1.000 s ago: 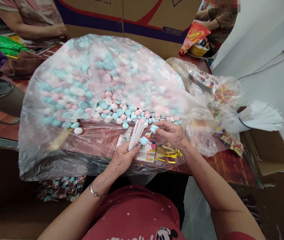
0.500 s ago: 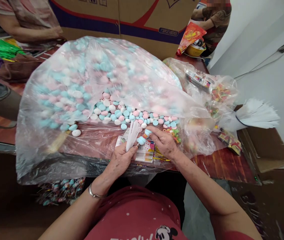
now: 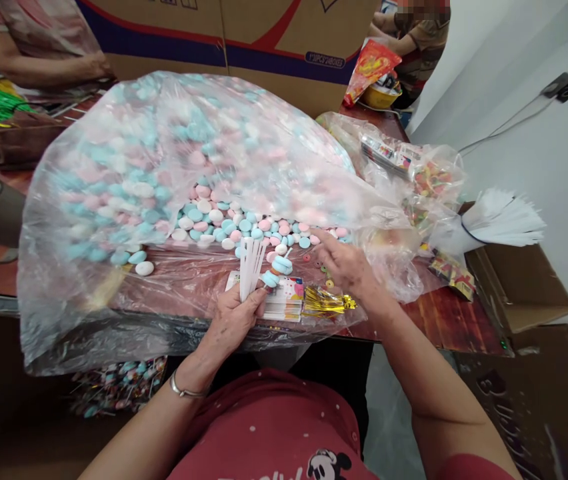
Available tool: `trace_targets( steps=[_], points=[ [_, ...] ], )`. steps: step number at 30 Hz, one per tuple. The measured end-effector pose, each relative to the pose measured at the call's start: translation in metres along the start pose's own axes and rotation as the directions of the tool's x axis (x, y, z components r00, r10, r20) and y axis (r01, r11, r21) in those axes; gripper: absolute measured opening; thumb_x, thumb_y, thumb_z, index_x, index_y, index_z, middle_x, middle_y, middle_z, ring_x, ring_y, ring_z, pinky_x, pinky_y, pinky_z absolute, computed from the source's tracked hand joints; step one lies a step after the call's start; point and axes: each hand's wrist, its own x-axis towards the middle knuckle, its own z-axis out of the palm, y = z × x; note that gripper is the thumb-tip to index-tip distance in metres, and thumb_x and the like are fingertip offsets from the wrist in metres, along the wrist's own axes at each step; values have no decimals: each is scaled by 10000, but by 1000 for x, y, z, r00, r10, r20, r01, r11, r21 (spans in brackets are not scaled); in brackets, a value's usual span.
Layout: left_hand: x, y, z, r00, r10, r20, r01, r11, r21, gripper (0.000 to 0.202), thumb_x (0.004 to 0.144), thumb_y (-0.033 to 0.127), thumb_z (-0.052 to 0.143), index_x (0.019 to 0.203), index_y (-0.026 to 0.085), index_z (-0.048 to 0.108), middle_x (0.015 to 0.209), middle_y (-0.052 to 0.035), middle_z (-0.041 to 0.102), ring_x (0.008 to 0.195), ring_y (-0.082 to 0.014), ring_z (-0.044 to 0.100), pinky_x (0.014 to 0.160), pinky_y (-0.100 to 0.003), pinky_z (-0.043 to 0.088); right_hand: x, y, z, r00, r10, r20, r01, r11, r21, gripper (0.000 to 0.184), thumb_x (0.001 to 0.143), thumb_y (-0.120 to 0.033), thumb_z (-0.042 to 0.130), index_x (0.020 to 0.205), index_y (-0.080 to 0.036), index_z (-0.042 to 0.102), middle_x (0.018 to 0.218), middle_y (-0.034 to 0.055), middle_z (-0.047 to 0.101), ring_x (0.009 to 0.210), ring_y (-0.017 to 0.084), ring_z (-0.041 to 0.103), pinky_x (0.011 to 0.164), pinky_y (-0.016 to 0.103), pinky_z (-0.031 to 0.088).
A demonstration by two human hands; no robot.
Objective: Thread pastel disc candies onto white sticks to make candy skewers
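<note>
My left hand (image 3: 234,319) is closed around a bundle of flat white sticks (image 3: 251,267). The same hand holds a stick threaded with light-blue candies and an orange ring (image 3: 281,267), tilted to the right of the bundle. My right hand (image 3: 347,270) is apart from it with the index finger stretched out, over small coloured rings (image 3: 329,283) beside the pile. Pink, blue and white candies (image 3: 214,217) spill from a big clear plastic bag (image 3: 179,153). Below my hands lie printed cards (image 3: 289,310) and gold twist ties (image 3: 327,302).
A large cardboard box (image 3: 264,73) stands behind the bag. To the right are plastic bags of rings (image 3: 437,177), a bound bundle of white sticks (image 3: 507,220) and an open carton (image 3: 534,293). Finished candy sticks (image 3: 117,387) fill a container below. Two people are across the table.
My right hand has let go of the blue candies on the stick and moved right, uncovering the gold ties. My left hand keeps its hold. The view has shifted slightly.
</note>
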Motion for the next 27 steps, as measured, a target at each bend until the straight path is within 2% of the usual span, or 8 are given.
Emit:
trace_targets(
  steps=[5,7,9,11,14,16,23,27],
  points=[
    [0,1,2,1000,-8,-10,7,998,-57,301,738,442,716,753,171,586,455,69,484,338,-46,281,351,-202,183,9,12,-6,989,12,147,28,964,-265,213,931,-137,513,1021,-144,706,1086,160,678,1065,283,592,837,348,487],
    [-1,1,2,1000,-10,-12,9,998,-67,303,740,444,715,774,173,585,451,74,483,332,-45,276,346,-202,178,7,9,-3,978,9,210,67,934,-350,164,877,-138,593,1011,-134,688,1128,171,647,1069,295,575,814,345,485],
    [0,0,2,1000,-12,-16,11,998,-65,310,747,454,709,791,173,584,453,74,491,327,-47,277,342,-204,178,4,5,-1,970,5,244,96,910,-402,264,808,-137,677,1071,-125,656,1194,187,608,1080,304,563,786,336,480],
    [0,-1,1,1000,-16,-15,16,998,-60,314,753,459,703,799,172,585,459,71,500,327,-48,281,341,-206,183,4,3,1,980,4,201,77,917,-392,331,804,-126,675,1130,-125,622,1221,190,589,1074,295,562,757,325,470],
    [0,-1,0,1000,-11,-12,11,999,-42,301,765,449,694,782,169,584,462,71,496,334,-45,283,349,-206,189,10,2,7,992,6,124,26,965,-261,203,929,-144,515,1105,-162,614,1167,139,617,1028,239,581,758,302,452],
    [0,-2,0,1000,-8,-19,7,1000,-30,294,767,442,691,770,168,585,458,72,486,336,-45,285,351,-205,191,17,0,11,988,16,155,9,988,-156,203,982,-174,432,1038,-183,627,1102,103,643,981,210,596,773,292,442],
    [0,-4,-1,999,-18,-27,18,999,-27,286,760,434,689,783,165,595,451,66,497,333,-52,291,346,-205,196,24,-10,19,968,85,236,-30,973,-229,219,959,-152,446,1035,-153,651,1073,139,658,943,229,613,724,298,418],
    [0,-5,-2,1000,-4,-8,4,1000,4,286,784,432,662,716,166,581,460,59,487,349,-53,300,361,-209,209,19,-6,26,989,86,124,-73,992,-106,204,930,-144,462,898,-159,663,1071,144,648,990,238,604,737,309,445]
  ],
)
